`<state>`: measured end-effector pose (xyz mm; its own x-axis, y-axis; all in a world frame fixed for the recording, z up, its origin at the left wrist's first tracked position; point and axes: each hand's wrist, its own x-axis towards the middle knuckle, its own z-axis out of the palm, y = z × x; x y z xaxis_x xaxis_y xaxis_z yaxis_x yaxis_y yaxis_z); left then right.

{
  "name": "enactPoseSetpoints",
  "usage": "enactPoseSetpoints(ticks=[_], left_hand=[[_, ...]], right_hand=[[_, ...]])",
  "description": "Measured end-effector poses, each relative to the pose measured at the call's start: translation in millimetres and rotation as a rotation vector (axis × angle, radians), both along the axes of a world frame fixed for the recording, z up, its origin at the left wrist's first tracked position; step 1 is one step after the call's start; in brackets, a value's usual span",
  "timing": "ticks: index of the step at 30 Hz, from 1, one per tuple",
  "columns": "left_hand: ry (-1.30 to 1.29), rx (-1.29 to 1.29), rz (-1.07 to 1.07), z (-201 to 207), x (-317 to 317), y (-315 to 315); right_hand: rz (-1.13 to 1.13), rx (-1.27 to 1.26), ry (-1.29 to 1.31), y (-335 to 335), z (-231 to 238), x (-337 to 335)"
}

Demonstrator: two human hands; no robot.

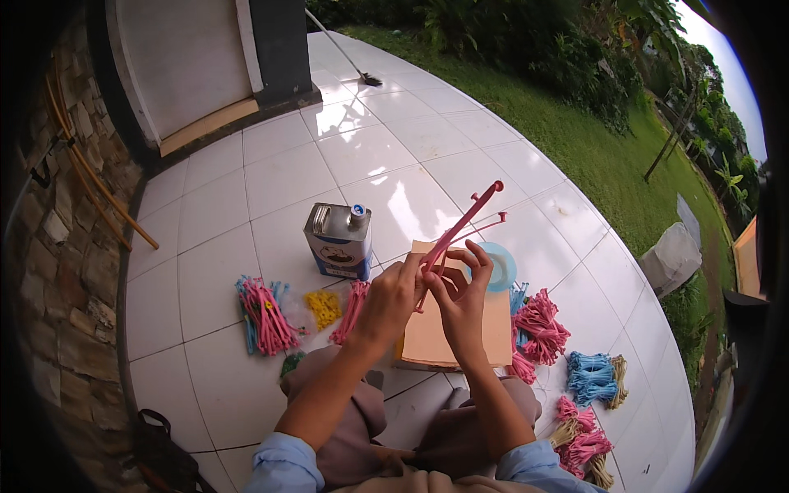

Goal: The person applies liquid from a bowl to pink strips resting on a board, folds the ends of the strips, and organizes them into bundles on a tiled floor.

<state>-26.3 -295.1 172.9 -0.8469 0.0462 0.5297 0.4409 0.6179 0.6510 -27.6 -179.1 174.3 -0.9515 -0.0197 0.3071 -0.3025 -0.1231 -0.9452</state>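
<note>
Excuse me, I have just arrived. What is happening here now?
A person holds long pink pieces in the left hand, above a cardboard box. The right hand is at their lower part; whether it grips too is hard to tell. On the tiled floor, pink-and-blue bundles lie to the left, near a metal can, and more bundles lie to the right.
</note>
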Motion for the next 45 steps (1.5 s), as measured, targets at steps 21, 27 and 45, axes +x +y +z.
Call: enactPoseSetpoints(ticks=[21,27,45], left_hand=[[-0.082,1.306,-0.220,11.5,-20.3,-30.2],[-0.261,1.321,-0.559,15.2,-17.2,-37.4],[-0.095,0.107,-0.141,10.6,8.9,3.1]], right_hand=[[0.018,0.190,-0.178,34.5,7.0,-2.9],[-0.061,0.539,-0.217,52.5,19.7,-9.7],[0.197,-0.415,-0.109,48.2,34.1,0.0]])
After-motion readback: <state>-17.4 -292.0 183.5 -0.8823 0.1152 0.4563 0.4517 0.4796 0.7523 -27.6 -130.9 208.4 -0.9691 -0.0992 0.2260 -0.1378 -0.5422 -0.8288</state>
